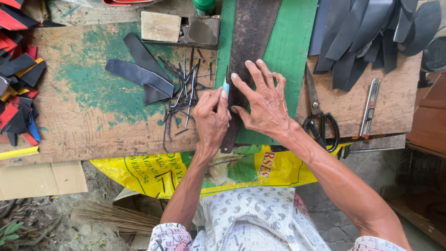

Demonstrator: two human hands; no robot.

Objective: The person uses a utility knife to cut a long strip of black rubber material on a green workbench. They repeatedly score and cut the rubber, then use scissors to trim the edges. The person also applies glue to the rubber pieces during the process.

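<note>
The left hand (211, 116) is pinched shut on a small knife (226, 83) with a pale blue handle, thumb and fingers closed around it, the thin blade pointing toward twelve o'clock. Its tip seems to meet the dark strip (246, 56), though the contact is too small to be sure of. The right hand (262, 100) lies flat with fingers spread apart, pressing down on that same strip and gripping nothing.

The strip is a long, worn, dark piece running from twelve o'clock down toward six, lying on a green board (290, 42) on the wooden workbench (83, 125).

At nine o'clock of the left hand, just beside it, lies a scatter of thin black slivers (183, 97), and farther that way two dark grey cut pieces (139, 74). At three o'clock of the right hand lie black-handled scissors (320, 116), then a utility knife (370, 107). At one o'clock, a heap of grey cut pieces (367, 32). At the far nine o'clock edge, red, black and blue scraps (18, 93).
</note>
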